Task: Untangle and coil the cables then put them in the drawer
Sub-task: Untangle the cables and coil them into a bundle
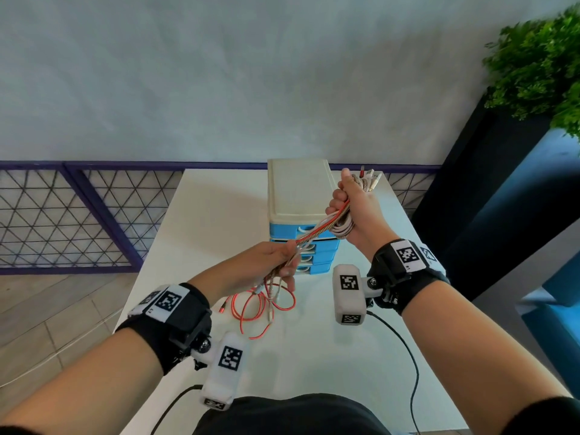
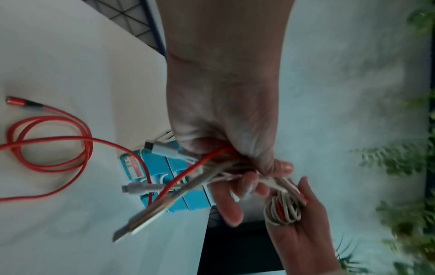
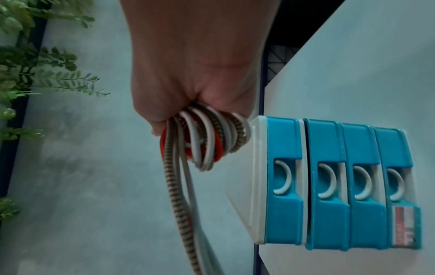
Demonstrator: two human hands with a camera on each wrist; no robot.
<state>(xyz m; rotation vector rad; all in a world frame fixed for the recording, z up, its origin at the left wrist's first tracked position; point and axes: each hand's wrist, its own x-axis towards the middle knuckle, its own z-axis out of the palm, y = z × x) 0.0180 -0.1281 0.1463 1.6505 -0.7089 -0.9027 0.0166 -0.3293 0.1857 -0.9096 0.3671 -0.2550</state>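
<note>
While the cable bundle [image 1: 317, 232] runs taut between both hands, its long axis slants from low-left near the person up to far-right, w/ plug ends [image 1: 372, 177] sticking up past the right hand [image 1: 354, 211] toward the wall. Right hand is a tight fist, fingers fully curled round a coil of loops [image 3: 207, 137]: white, red & striped braided strands, loops hanging just below the fist. Two strands, one braided and one white, lead out of the coil toward the left hand [image 1: 270, 262]. Left hand grips the bundle's lower stretch, thumb [image 2: 277, 165] pressed over the strands, other fingers [image 2: 230, 208] only partly curled, so a loose grip, not a fist. Past those fingers several plugs dangle: white connector [image 2: 162, 148], another white one [image 2: 141, 188], and a blurred flat plug [image 2: 124, 232]. Red cable [image 2: 54, 145] drops from the left hand & lies in loose loops on the white table [image 1: 194, 221] below the fingers, its red plug [image 2: 14, 101] resting apart. Drawer unit [image 3: 329, 186], blue fronts, all four look closed, stands on the table just beyond both hands, behind the bundle in the head view.
</note>
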